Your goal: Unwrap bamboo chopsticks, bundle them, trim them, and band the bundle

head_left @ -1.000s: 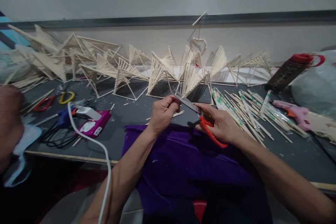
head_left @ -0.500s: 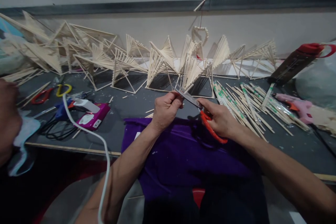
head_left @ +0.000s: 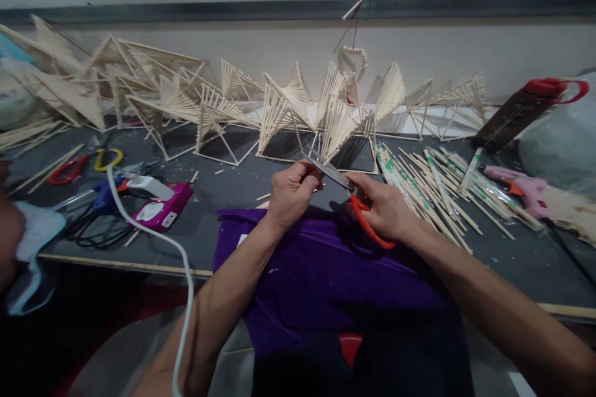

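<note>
My right hand [head_left: 382, 201] is wrapped round the red handles of a pair of scissors [head_left: 370, 223], whose blades point up and left. Close beside the blades, my left hand [head_left: 294, 191] is closed in a pinch; what its fingers hold, if anything, is hidden. A purple cloth [head_left: 326, 273] hangs over the table edge and my lap below both hands. Just beyond the blades stands a twisted stick model [head_left: 339, 130] made of thin wooden sticks.
More stick models [head_left: 177, 99] line the wall. At right lie loose chopsticks [head_left: 433, 198], a pink glue gun [head_left: 521, 186] and a dark bottle [head_left: 516, 115]. At left are a magenta power adapter [head_left: 165, 205], white cable [head_left: 186, 260], red-and-yellow-handled scissors [head_left: 108, 160] and another person's arm [head_left: 8, 229].
The scissors' handles have swung slightly left and up with my right hand. My left hand stays pinched beside the blades. The view has shifted a little.
</note>
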### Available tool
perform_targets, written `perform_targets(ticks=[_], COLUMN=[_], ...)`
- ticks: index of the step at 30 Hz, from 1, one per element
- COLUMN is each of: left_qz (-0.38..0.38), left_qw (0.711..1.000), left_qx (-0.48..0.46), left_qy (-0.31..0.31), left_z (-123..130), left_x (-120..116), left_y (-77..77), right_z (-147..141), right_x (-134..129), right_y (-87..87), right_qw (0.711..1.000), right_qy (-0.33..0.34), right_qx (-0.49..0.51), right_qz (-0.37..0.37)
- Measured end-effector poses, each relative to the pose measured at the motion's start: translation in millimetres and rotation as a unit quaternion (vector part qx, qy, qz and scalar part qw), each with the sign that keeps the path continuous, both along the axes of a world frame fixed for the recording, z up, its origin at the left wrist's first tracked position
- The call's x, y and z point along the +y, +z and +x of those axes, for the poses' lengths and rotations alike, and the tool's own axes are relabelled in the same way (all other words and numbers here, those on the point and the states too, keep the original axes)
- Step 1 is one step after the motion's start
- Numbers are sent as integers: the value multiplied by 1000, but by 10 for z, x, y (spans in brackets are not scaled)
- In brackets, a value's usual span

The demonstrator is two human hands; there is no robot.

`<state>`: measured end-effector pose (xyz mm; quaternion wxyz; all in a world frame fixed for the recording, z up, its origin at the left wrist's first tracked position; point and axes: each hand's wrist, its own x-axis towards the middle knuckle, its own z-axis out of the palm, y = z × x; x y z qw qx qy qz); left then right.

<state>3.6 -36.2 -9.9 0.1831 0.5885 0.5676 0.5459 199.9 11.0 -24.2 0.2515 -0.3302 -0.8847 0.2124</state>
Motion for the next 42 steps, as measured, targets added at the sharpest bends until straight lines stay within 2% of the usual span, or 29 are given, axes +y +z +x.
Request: perform_targets(ticks=[6, 13, 17, 27, 34, 42], left_qz=[14, 29, 21, -4, -26, -2], left_qw=[998, 996, 997, 997, 1000, 997], left_qx=[59, 83, 72, 76, -11, 74], left_qy=[-8, -17, -17, -4, -1, -4], left_z=[-34, -29, -26, 0, 19, -48], left_x=[-36, -42, -47, -21, 34, -30], left_y=[-13, -17, -26, -42, -44, -14], right_z=[7, 23, 16, 5, -18, 10], right_x=[-31, -12, -26, -16, 11, -11], right_y=[47, 2, -35, -66, -46, -7], right_qw=[1000, 1000, 999, 1000, 999, 999], right_qy=[-6, 20, 36, 10, -2, -4], right_qx=[-14, -6, 20, 7, 17, -20], right_qz=[3, -17, -23, -14, -32, -29])
